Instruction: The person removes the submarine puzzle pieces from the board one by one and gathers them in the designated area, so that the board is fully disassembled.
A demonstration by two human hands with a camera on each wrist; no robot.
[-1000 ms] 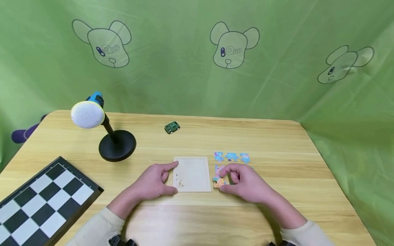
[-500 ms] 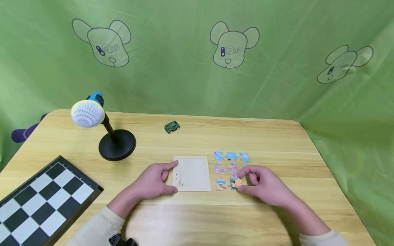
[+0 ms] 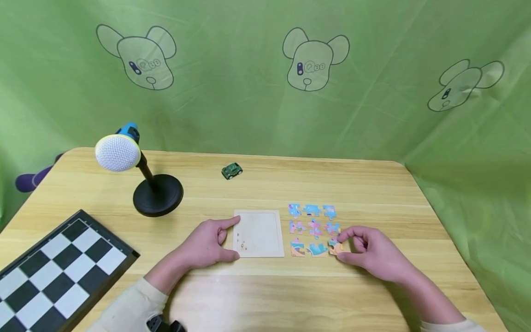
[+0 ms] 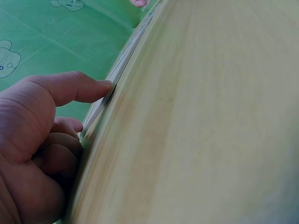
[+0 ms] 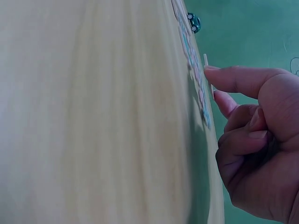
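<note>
My right hand (image 3: pixel 371 252) pinches a jigsaw piece (image 3: pixel 335 248) with orange and teal print between thumb and index finger. In the right wrist view this thin piece (image 5: pixel 206 59) is held up off the table, its face hidden edge-on. Several other jigsaw pieces (image 3: pixel 312 210), blue and pink, lie apart in three rows to the left and behind that hand. A flat pale puzzle tray (image 3: pixel 261 234) with a shallow border lies left of the rows. Along its left edge rest the thumb and index finger of my left hand (image 3: pixel 207 244); in the left wrist view the thumb (image 4: pixel 100 88) presses its edge.
A checkered board (image 3: pixel 66 272) covers the table's front left. Behind it stands a toy microphone (image 3: pixel 119 153) on a round black base (image 3: pixel 158 196). Near the back edge sits a small green toy car (image 3: pixel 232 171). A green curtain (image 3: pixel 249 92) hangs behind the wooden table (image 3: pixel 265 295).
My right hand has moved rightward along the front row with the pinched piece, uncovering the pieces on its left. The left hand and the tray have stayed put.
</note>
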